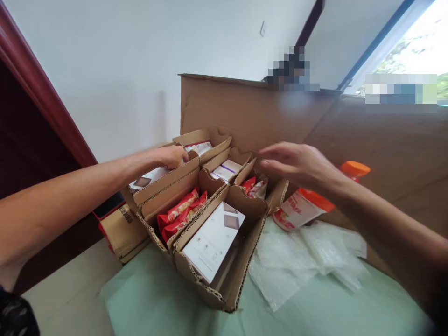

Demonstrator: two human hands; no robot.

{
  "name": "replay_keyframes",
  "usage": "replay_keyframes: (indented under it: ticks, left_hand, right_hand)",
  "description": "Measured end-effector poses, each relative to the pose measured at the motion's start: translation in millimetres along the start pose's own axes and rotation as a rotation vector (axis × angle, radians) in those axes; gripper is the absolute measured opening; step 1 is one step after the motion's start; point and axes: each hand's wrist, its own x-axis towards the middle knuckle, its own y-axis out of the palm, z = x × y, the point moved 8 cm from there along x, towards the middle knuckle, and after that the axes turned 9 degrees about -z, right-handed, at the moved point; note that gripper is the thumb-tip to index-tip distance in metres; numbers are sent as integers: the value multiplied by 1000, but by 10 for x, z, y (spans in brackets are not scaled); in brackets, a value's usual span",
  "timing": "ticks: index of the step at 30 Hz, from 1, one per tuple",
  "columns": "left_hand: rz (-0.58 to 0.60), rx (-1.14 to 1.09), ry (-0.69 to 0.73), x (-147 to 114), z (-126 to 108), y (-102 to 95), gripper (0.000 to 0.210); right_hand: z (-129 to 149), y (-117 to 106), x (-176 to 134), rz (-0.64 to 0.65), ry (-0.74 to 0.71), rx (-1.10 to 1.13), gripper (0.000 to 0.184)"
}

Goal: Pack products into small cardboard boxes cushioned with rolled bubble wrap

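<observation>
My left hand (175,156) is over the back left cardboard bin, with its fingers curled down near the bin's far end. A flat white box (154,175) lies under it; its fingertips are partly hidden, and what they hold does not show. My right hand (292,156) hovers above the right-hand cardboard bin (278,198), fingers stretched out and nothing in them. Below it are red and clear snack packets (257,186). In the front bin (241,275) a white printed box (214,240) leans at a tilt. Red snack packets (182,212) fill part of the bin beside it.
A tub with an orange lid (304,207) lies tipped at the right, next to clear plastic bags (297,256) on the green tabletop (147,289). A large cardboard panel (238,102) stands behind. A brown carton (128,228) is at the left.
</observation>
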Motion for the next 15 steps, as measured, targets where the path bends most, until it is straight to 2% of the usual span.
replay_keyframes:
  ticks: [3,6,9,11,15]
  left_hand:
    - [-24,7,44,66,-33,69,13]
    - [-59,-11,-7,94,37,72,5]
    - [-89,-22,-70,85,97,-23,8]
    - [-149,-104,-154,37,151,-200,8]
    - [-453,-319,-252,-219,261,-748,10]
  right_hand:
    - [667,468,695,34,-129,5,30]
    - [956,1043,1192,149,-157,-86,26]
    - [998,1560,1454,332,-173,-237,21]
    - [951,1805,1537,441,-186,-310,15]
    - [808,2050,1572,538,-173,-314,10]
